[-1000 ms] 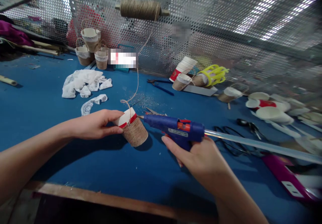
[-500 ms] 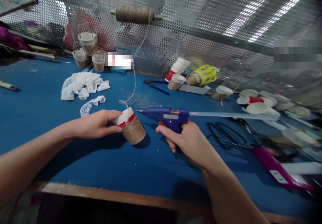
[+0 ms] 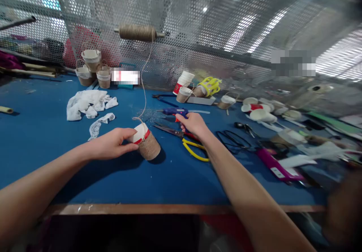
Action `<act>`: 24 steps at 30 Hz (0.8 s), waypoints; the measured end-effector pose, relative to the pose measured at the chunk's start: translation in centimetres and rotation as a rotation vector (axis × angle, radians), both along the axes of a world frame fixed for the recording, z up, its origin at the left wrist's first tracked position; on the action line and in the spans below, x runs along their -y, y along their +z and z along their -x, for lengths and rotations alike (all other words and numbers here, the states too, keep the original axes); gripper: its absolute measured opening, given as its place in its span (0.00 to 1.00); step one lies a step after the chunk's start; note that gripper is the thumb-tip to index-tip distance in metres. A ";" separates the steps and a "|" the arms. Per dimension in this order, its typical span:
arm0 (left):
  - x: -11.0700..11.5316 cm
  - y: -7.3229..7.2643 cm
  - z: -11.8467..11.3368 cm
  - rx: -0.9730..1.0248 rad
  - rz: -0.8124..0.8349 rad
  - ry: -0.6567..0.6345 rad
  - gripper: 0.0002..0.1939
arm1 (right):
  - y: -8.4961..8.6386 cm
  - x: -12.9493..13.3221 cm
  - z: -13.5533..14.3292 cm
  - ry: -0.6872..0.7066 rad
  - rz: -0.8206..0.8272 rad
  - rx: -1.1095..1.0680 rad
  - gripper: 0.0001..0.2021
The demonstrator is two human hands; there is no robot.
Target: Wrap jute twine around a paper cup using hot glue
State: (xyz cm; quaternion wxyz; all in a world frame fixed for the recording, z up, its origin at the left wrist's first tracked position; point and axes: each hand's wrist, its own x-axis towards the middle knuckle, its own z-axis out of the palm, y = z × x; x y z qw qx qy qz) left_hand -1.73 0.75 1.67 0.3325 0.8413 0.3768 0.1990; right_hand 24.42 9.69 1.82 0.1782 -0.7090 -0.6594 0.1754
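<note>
My left hand (image 3: 118, 142) pinches the white and red rim of a paper cup (image 3: 148, 144) wrapped in brown twine, tilted over the blue table. A strand of twine (image 3: 144, 89) runs from the cup's rim up to a spool (image 3: 137, 32). Farther forward, my right hand (image 3: 194, 123) is closed round the handle of a blue glue gun (image 3: 174, 111), whose nozzle points left. Scissors with yellow and red handles (image 3: 195, 150) lie beneath and beside my right hand, blades towards the cup.
White lace (image 3: 87, 103) lies at the left, with finished twine cups (image 3: 92, 59) behind it. Pliers (image 3: 165, 99), stacked paper cups (image 3: 183, 81) and a yellow mesh item (image 3: 210, 86) sit at the back. Black cable (image 3: 232, 140) and a purple power strip (image 3: 278, 167) are on the right.
My right hand has carried the glue gun forward, away from the cup, and the scissors now show. My left hand keeps its hold on the cup. The view has shifted to the right.
</note>
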 end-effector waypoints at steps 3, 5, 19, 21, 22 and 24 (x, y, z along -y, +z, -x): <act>0.0 -0.1 0.0 -0.003 -0.034 -0.001 0.09 | -0.7 -1.5 0.3 -0.007 0.018 0.094 0.13; 0.1 -0.1 -0.1 -0.004 -0.045 -0.006 0.09 | -1.0 -2.0 0.6 -0.006 0.011 0.135 0.14; 0.4 0.3 -0.3 0.008 0.059 0.017 0.10 | 2.4 4.9 8.7 0.699 0.105 -0.602 0.14; 0.4 0.4 -0.3 0.041 0.104 0.012 0.10 | 2.5 5.2 8.5 0.634 0.057 -0.709 0.09; 0.5 0.5 -0.3 0.066 0.136 0.005 0.11 | 2.6 5.3 8.1 0.608 0.007 -0.730 0.08; 0.5 0.5 -0.2 0.121 0.210 -0.008 0.12 | 3.0 5.8 7.1 0.577 -0.081 -0.734 0.07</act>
